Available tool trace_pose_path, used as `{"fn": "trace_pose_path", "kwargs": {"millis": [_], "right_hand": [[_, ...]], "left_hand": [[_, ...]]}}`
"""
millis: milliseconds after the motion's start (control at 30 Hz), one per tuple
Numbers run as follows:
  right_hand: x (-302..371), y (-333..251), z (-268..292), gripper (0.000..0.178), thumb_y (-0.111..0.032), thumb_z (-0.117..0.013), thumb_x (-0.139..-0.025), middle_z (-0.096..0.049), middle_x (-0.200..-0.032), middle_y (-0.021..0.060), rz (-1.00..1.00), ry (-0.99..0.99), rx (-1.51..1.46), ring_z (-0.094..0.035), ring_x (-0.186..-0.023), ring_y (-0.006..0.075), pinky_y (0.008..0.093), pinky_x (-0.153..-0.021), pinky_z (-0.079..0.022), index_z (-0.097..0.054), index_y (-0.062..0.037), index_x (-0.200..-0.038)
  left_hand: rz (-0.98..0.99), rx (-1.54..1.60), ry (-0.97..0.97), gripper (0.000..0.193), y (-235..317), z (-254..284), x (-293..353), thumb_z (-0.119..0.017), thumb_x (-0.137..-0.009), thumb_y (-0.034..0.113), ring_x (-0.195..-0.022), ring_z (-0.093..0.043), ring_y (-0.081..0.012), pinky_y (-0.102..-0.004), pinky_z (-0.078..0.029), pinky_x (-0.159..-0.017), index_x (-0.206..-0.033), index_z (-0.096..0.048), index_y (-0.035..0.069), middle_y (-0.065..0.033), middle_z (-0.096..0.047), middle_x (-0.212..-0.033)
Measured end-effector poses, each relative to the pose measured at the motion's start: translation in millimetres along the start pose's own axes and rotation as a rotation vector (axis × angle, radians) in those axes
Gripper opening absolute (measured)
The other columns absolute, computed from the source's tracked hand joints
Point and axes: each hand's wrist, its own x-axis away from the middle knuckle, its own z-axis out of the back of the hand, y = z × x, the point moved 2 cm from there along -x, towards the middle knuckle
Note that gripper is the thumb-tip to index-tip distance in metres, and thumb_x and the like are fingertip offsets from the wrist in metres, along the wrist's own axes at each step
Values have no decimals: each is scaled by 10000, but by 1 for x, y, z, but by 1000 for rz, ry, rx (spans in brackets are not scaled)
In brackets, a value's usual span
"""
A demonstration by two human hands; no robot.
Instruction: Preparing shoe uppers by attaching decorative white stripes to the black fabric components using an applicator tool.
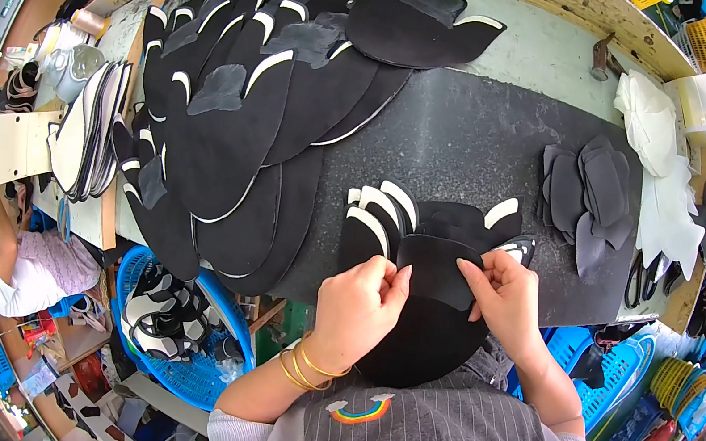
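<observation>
At the near edge of the table, my left hand (363, 302) is closed in a pinch at the left edge of a small black rounded patch (439, 264). My right hand (506, 294) pinches the opposite edge of that patch between thumb and fingers. Beneath it lies a black U-shaped shoe upper piece (411, 348) with white-edged ends, its rounded end hanging toward my lap. Several more white-edged upper pieces (380, 217) are stacked just beyond my hands. To the right, a loose pile of small black patches (585, 188) rests on the dark mat (449, 135).
A large overlapping heap of black upper pieces (226, 148) covers the table's far left. A hammer (603, 57), white crumpled sheets (660, 168) and scissors (643, 281) lie rightward. Blue baskets (185, 370) stand below the table. Another person (39, 269) sits at the left.
</observation>
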Motion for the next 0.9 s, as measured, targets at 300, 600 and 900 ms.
{"fn": "trace_pose_path", "kwargs": {"millis": [300, 600, 900], "right_hand": [[10, 7, -9, 185, -121, -716, -818, -568, -577, 87, 469, 198, 377, -566, -443, 223, 315, -410, -439, -557, -26, -811], [11, 7, -8, 150, -39, -696, -820, -568, -573, 92, 541, 199, 398, -570, -433, 188, 282, -408, -423, -550, -7, -809], [11, 8, -5, 157, -26, -702, -805, -574, -574, 91, 502, 200, 352, -589, -446, 207, 283, -412, -438, -546, -16, -799]], "left_hand": [[-596, -405, -146, 589, 11, -15, 11, -737, -744, 128, -1230, -490, -359, -442, -415, -1014, -1242, -501, -78, -218, -512, -1303], [-552, -493, -314, 877, 14, -17, 11, -612, -774, 552, -1291, -413, -391, -461, -336, -1072, -1306, -420, -118, -270, -424, -1375], [-482, -466, -318, 893, 16, -20, 11, -630, -751, 562, -1314, -385, -372, -445, -322, -1081, -1336, -415, -78, -218, -402, -1415]]}}
